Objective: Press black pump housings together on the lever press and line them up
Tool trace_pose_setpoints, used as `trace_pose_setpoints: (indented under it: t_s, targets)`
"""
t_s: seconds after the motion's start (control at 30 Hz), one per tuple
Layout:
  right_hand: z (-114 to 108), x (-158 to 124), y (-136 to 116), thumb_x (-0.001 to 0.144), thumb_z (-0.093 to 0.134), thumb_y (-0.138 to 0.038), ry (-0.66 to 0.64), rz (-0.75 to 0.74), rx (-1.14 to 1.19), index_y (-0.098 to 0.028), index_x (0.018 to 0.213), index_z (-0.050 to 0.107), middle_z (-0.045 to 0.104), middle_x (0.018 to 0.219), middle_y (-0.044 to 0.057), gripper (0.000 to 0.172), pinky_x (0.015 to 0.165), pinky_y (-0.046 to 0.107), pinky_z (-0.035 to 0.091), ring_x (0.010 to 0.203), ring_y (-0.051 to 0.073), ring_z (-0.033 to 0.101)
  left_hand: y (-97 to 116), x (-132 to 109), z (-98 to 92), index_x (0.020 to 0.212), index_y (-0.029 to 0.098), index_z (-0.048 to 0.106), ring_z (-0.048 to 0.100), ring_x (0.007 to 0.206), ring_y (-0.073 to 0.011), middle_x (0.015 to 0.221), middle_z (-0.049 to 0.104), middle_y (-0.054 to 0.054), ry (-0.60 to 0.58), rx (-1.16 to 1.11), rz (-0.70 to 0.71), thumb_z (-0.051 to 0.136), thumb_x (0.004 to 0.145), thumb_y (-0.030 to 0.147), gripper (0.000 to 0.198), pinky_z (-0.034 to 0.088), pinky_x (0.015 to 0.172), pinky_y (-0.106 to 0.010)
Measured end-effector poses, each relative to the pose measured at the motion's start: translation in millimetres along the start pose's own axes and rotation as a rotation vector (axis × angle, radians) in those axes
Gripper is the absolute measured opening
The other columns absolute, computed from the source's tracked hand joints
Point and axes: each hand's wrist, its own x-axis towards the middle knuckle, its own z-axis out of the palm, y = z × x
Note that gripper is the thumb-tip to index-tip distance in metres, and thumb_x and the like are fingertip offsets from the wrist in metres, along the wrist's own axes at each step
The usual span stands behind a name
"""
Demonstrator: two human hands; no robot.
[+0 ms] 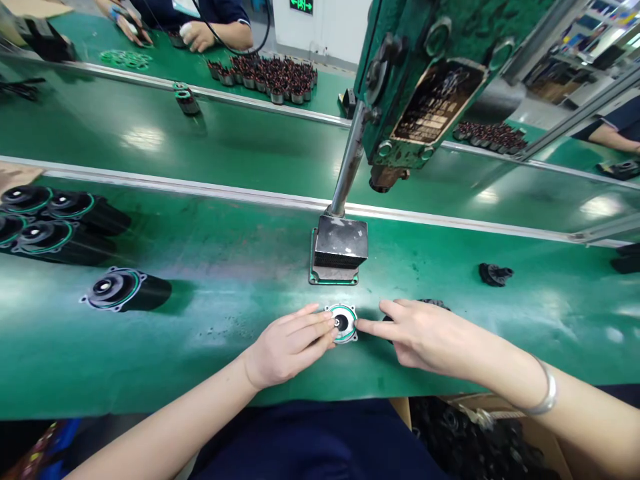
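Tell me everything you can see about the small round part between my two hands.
The round part is a small disc-like piece with a pale rim, a green ring and a dark centre holding a small hub. It sits flat, face up, on the green bench, just in front of the press base. The left hand fingers touch its left edge; the right hand forefinger touches its right.

Legible text: almost none

Green exit sign [301, 6] on far wall, characters unreadable; worn nameplate [434, 101] on press head, print too blurred.

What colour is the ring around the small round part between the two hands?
Green, around the round part; the head view shows it.
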Motion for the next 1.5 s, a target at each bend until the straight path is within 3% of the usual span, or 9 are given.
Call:
trace_pose_setpoints:
  t_s: [0.33,0.47,0.57,0.67,0.8,0.97,1.1,1.27,1.5]
  targets:
    - [11,1,-43,0.082,0.045,-0.022,-0.108,0.065,0.254,-0.043,0.148,0.015,0.048,0.094,0.001,0.075,0.068,0.013,0.036,0.075,0.000,0.046,8,-2,4.5,0.117,0.015,0.062,0.068,0.108,-0.0221,0.103,0.074,-0.009,0.021,-0.019,-0.027,0.062,0.087,0.009,0.031,0.052,0.103,-0.041]
    - [-1,-4,-43,0.083,0.045,-0.022,-0.116,0.153,0.425,-0.042,0.144,0.025,0.051,0.100,0.001,0.067,0.074,0.012,0.042,0.080,-0.001,0.049,6,1,0.5,0.122,0.019,0.058,0.068,0.106,-0.0230,0.106,0.071,-0.009,-0.050,-0.018,-0.093,0.062,0.088,0.014,0.035,0.047,0.106,-0.051]
    - [-16,-13,-28,0.082,0.048,-0.024,0.045,0.388,0.581,-0.027,0.128,0.043,0.053,0.101,0.001,0.046,0.073,0.009,0.044,0.077,-0.003,0.047,-6,9,-2.3,0.139,0.022,0.042,0.050,0.130,-0.0319,0.136,0.054,-0.016,-0.150,-0.172,-0.264,0.070,0.083,0.030,0.063,0.034,0.112,-0.061]
    - [-22,-9,-17,0.081,0.051,-0.024,0.274,0.499,0.645,-0.016,0.107,0.049,0.053,0.096,0.002,0.028,0.068,0.008,0.044,0.072,-0.003,0.045,-18,17,3.1,0.151,0.021,0.015,0.035,0.141,-0.0332,0.152,0.033,-0.020,-0.273,-0.460,-0.418,0.074,0.077,0.029,0.094,0.035,0.114,-0.055]
    - [-15,15,-23,0.079,0.051,-0.020,0.351,0.412,0.554,-0.016,0.103,0.050,0.052,0.095,0.003,0.024,0.071,0.009,0.044,0.076,-0.002,0.045,-7,20,24.1,0.150,0.025,0.010,0.057,0.122,-0.0280,0.131,0.056,-0.013,-0.266,-0.634,-0.641,0.074,0.074,0.024,0.099,0.047,0.104,-0.047]
    - [-9,32,-36,0.082,0.047,-0.024,0.288,0.296,0.388,-0.016,0.107,0.048,0.050,0.101,0.005,0.027,0.079,0.014,0.048,0.089,0.003,0.048,23,9,41.7,0.146,0.022,0.021,0.058,0.114,-0.0311,0.122,0.056,-0.013,-0.071,-0.453,-0.829,0.080,0.068,0.030,0.098,0.048,0.100,-0.051]
    - [-14,41,-40,0.084,0.042,-0.025,0.154,0.193,0.269,-0.015,0.106,0.051,0.049,0.100,0.007,0.025,0.080,0.021,0.049,0.089,0.006,0.046,26,4,41.5,0.148,0.025,0.014,0.055,0.123,-0.0271,0.135,0.052,-0.011,-0.097,-0.609,-0.781,0.073,0.072,0.018,0.096,0.048,0.103,-0.044]
    - [-9,59,-46,0.078,0.045,-0.016,0.030,0.035,0.152,-0.013,0.118,0.050,0.047,0.110,0.009,0.040,0.095,0.033,0.050,0.105,0.013,0.046,23,4,40.7,0.143,0.024,0.023,0.055,0.126,-0.0290,0.139,0.052,-0.011,-0.101,-0.597,-0.848,0.076,0.073,0.026,0.087,0.048,0.104,-0.045]
    - [4,68,-51,0.074,0.053,-0.019,-0.132,0.116,0.097,-0.011,0.120,0.049,0.048,0.104,0.009,0.047,0.078,0.025,0.052,0.090,0.010,0.049,26,5,40.6,0.141,0.022,0.025,0.057,0.124,-0.0289,0.139,0.053,-0.014,-0.079,-0.586,-0.845,0.078,0.069,0.020,0.090,0.049,0.104,-0.045]
